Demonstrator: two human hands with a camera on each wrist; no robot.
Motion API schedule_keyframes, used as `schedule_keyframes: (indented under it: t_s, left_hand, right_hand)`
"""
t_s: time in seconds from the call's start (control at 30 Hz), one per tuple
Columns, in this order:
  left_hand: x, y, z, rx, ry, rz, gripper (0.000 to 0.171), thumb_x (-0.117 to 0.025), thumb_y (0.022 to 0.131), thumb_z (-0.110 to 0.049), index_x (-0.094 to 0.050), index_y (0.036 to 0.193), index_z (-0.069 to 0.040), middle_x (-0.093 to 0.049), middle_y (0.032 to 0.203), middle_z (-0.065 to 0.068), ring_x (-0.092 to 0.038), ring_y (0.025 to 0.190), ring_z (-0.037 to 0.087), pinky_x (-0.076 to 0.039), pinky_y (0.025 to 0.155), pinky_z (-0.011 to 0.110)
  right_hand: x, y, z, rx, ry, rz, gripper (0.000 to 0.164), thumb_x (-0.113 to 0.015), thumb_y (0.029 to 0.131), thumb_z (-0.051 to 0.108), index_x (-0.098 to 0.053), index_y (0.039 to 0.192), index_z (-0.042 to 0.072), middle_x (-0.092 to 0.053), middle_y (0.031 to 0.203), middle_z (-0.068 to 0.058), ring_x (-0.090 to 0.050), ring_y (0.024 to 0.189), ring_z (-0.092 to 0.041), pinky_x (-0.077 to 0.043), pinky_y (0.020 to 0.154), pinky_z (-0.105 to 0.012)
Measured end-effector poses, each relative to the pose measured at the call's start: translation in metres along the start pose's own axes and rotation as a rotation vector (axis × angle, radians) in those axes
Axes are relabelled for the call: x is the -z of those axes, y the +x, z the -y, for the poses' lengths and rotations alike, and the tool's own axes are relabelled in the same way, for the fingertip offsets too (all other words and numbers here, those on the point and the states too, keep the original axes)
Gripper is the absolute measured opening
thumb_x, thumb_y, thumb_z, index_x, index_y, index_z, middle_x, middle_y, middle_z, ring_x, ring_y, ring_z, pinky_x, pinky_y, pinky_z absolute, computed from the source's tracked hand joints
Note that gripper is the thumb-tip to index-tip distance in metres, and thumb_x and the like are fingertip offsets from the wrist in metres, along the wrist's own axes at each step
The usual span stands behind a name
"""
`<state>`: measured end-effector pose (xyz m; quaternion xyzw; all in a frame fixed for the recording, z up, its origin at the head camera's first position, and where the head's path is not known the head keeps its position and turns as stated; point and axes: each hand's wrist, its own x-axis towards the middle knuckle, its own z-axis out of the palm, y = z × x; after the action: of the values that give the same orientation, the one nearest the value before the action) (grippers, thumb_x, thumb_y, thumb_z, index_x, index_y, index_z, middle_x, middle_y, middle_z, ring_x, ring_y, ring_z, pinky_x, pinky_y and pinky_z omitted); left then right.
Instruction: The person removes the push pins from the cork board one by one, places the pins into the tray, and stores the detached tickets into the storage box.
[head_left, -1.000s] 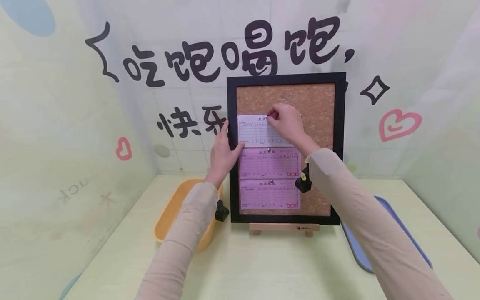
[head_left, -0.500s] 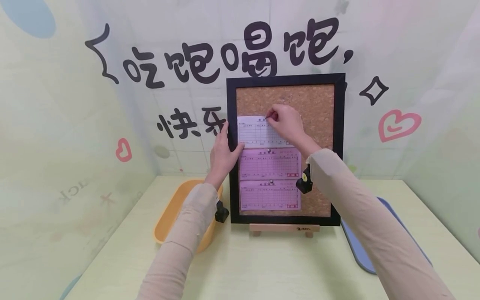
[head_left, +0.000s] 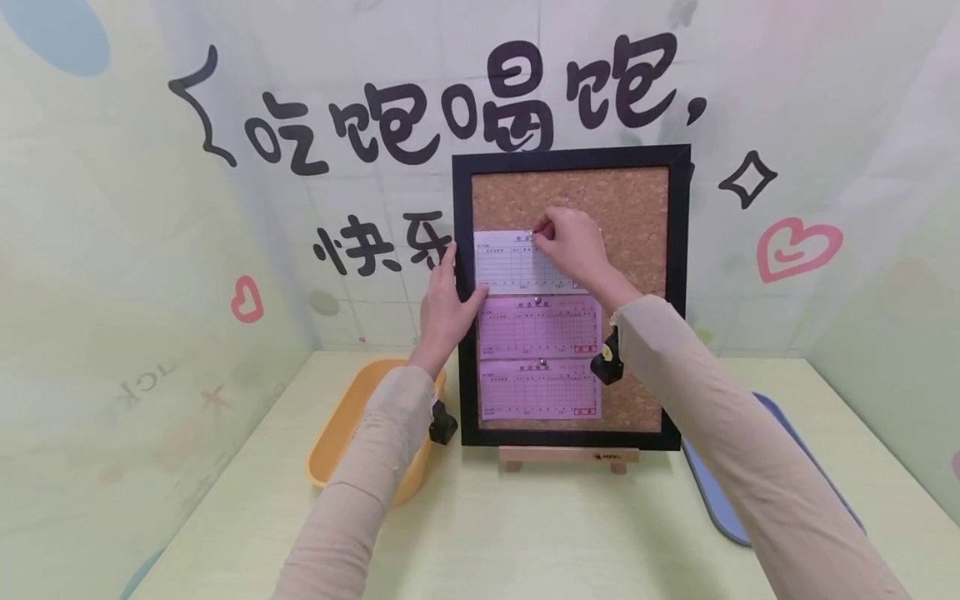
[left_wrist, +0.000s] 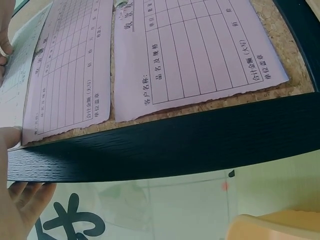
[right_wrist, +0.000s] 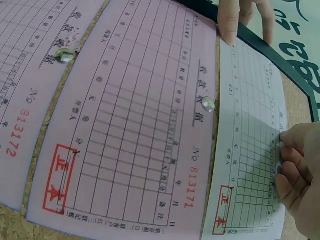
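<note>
A black-framed corkboard (head_left: 633,200) stands upright on a small wooden easel (head_left: 570,455). My left hand (head_left: 444,312) grips its left edge, thumb in front at the corner of a white receipt slip (head_left: 498,265) and fingers behind the frame. At the slip's top edge, my right hand (head_left: 573,242) pinches a small shiny pushpin (head_left: 532,235), mostly covered by the fingertips. Below hang an upper pink receipt slip (head_left: 517,333) and a lower pink receipt slip (head_left: 517,396). Each is held by a clear pushpin, one (right_wrist: 208,104) showing plainly in the right wrist view.
To the left, a yellow basin (head_left: 330,442) sits on the pale table (head_left: 555,542), partly behind the left forearm. A blue tray (head_left: 720,500) lies at the right, partly under the right forearm. Behind the board rises a wall (head_left: 375,50) with large black lettering.
</note>
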<state>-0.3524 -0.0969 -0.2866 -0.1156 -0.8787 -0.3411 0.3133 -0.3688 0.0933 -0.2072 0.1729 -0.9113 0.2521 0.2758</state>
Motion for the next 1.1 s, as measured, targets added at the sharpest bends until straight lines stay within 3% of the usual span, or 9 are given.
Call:
schedule_keyframes:
  t_s: [0.3,0.47,0.83,1.1]
  left_hand:
    - [-0.001,-0.001,0.001,-0.008,0.003,-0.003,0.074,-0.064,0.083,-0.027,-0.023,0.144,-0.011,-0.047,0.125,0.018,-0.054,0.097,0.032,-0.046,0.08,0.043]
    - [-0.001,-0.002,0.0,-0.02,0.015,-0.016,0.075,-0.064,0.083,-0.027,-0.024,0.143,-0.01,-0.048,0.123,0.019,-0.055,0.091,0.033,-0.047,0.075,0.044]
    - [0.0,0.0,0.0,-0.016,0.034,-0.01,0.075,-0.064,0.083,-0.027,-0.023,0.144,-0.011,-0.047,0.124,0.019,-0.054,0.084,0.032,-0.047,0.072,0.043]
    - [0.0,0.0,0.001,-0.014,0.034,-0.003,0.075,-0.063,0.083,-0.028,-0.022,0.144,-0.012,-0.047,0.124,0.018,-0.055,0.087,0.032,-0.047,0.074,0.043]
  right_hand:
    - [0.002,0.001,0.003,-0.037,-0.016,0.031,0.01,-0.057,0.085,0.012,-0.063,0.089,0.005,-0.06,0.081,-0.008,-0.052,0.074,-0.02,-0.041,0.066,-0.032]
    - [0.005,0.002,0.002,-0.016,-0.016,0.043,0.01,-0.057,0.084,0.012,-0.064,0.087,0.006,-0.061,0.081,-0.008,-0.053,0.074,-0.02,-0.042,0.067,-0.033]
    - [0.017,0.009,0.005,0.014,-0.064,0.169,0.013,-0.056,0.084,0.011,-0.065,0.09,0.004,-0.062,0.087,-0.01,-0.054,0.079,-0.021,-0.043,0.073,-0.034]
    - [0.012,0.005,0.003,0.04,-0.068,0.146,0.014,-0.055,0.087,0.012,-0.064,0.093,0.004,-0.062,0.088,-0.009,-0.053,0.078,-0.021,-0.043,0.072,-0.035]
